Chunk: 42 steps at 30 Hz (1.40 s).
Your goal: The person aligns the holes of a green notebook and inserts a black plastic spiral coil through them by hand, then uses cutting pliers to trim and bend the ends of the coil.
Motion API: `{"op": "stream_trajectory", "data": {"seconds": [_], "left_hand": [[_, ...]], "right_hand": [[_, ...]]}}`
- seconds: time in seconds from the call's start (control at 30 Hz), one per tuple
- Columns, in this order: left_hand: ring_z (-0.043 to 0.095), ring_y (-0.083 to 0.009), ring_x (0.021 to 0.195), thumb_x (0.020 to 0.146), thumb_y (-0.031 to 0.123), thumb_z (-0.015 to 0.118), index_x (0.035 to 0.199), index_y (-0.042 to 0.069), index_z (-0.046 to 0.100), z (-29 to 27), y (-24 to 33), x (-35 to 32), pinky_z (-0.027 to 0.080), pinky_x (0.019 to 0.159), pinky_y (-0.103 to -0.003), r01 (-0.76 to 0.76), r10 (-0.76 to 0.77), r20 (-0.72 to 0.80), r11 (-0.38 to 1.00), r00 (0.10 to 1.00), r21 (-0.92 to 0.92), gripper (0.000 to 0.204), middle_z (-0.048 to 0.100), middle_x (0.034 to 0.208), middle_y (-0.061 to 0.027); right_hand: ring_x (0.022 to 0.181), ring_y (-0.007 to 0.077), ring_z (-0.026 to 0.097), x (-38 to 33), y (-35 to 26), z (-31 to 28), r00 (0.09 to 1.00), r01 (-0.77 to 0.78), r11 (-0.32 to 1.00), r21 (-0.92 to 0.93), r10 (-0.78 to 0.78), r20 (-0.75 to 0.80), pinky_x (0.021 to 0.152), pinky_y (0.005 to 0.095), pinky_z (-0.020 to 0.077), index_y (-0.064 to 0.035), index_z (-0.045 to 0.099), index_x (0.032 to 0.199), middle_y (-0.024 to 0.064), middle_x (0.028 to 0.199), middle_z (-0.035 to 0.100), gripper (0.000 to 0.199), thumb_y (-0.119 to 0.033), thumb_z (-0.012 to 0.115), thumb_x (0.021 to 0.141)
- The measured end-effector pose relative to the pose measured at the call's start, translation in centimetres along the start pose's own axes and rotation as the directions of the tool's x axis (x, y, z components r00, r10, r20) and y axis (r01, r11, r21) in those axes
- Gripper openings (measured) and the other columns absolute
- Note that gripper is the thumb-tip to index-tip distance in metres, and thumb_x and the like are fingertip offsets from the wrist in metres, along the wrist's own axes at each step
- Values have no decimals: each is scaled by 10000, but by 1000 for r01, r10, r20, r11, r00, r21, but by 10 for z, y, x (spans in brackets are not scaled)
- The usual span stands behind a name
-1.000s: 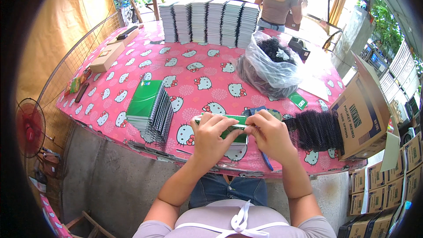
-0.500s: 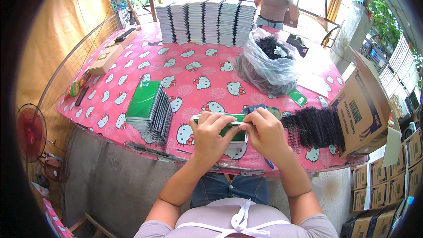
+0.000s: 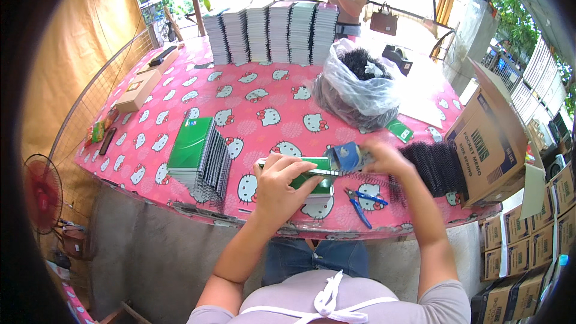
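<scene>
My left hand [image 3: 279,183] is closed on a small green-covered notebook [image 3: 321,165], pressing its bound edge between thumb and fingers. More green-covered notebooks or pads lie just beneath it. A thin black spiral coil [image 3: 360,177] runs out to the right from the notebook's edge. My right hand [image 3: 387,161] is smeared by motion beside a blue patterned item [image 3: 347,156], between the notebook and a heap of black spiral coils [image 3: 431,168]. Whether its fingers hold anything does not show. Blue-handled cutting pliers [image 3: 360,205] lie on the table below the coil.
Left stands a stack of green spiral notebooks [image 3: 195,147]. Tall notebook stacks [image 3: 279,33] line the back. A plastic bag of black coils [image 3: 360,99] and an open cardboard box [image 3: 489,144] stand right. A person [image 3: 348,0] is beyond the table.
My right hand has left the notebook and moved right, uncovering the pliers and the coil's loose length. My left hand still grips the notebook. The person beyond has shifted left, an arm raised.
</scene>
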State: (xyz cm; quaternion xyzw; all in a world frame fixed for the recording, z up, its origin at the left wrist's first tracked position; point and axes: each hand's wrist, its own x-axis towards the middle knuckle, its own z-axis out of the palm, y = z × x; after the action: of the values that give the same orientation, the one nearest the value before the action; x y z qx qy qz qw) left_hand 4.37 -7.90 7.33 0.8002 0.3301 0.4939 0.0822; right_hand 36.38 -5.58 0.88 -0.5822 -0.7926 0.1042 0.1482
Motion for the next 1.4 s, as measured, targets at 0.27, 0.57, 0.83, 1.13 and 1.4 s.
{"op": "stream_trajectory", "data": {"seconds": [0.27, 0.57, 0.83, 1.13, 1.4], "left_hand": [[596, -205, 805, 594, 191, 839, 857, 97, 684, -3, -1, 2, 384, 773, -352, 68, -67, 28, 997, 997, -34, 319, 654, 794, -43], [597, -218, 816, 581, 218, 853, 883, 83, 660, -8, 0, 1, 383, 799, -380, 154, -149, 89, 986, 985, -59, 383, 646, 802, -48], [579, -194, 971, 668, 50, 786, 1012, 54, 615, -12, -21, 0, 474, 789, -310, 210, -224, -40, 954, 974, -216, 385, 603, 1043, -76], [627, -106, 831, 768, -65, 695, 1144, -21, 609, -9, -38, -29, 507, 689, -194, 402, -601, 111, 374, 791, -836, 388, 667, 997, -87], [637, -101, 814, 764, -69, 703, 1088, -29, 640, -16, -49, -36, 506, 643, -200, 445, -604, 183, 318, 776, -837, 333, 686, 958, -97]], "right_hand": [[887, 289, 648, 11, -21, -3, 936, -90, 853, 514, 248, -248, 734, 381, 522, 4, 578, 1095, 160, 972, 656, 430, -88, 690, 690], [845, 170, 634, 4, -92, -54, 974, -34, 436, 899, 216, -68, 816, 311, 504, -6, 599, 1102, 80, 924, 658, 380, -85, 711, 748], [724, 147, 605, 27, -114, -63, 974, 226, 547, 806, -150, -172, 686, 301, 484, -4, 608, 963, 113, 777, 633, 353, -18, 693, 621], [761, 154, 599, 54, -125, -49, 993, 106, 850, 516, -60, -105, 689, 316, 471, -18, 580, 903, 106, 778, 608, 314, -30, 683, 607], [893, 360, 624, 48, -106, -15, 946, -237, 968, -86, 210, -246, 718, 424, 502, -28, 514, 930, 139, 919, 630, 305, -115, 664, 679]]}}
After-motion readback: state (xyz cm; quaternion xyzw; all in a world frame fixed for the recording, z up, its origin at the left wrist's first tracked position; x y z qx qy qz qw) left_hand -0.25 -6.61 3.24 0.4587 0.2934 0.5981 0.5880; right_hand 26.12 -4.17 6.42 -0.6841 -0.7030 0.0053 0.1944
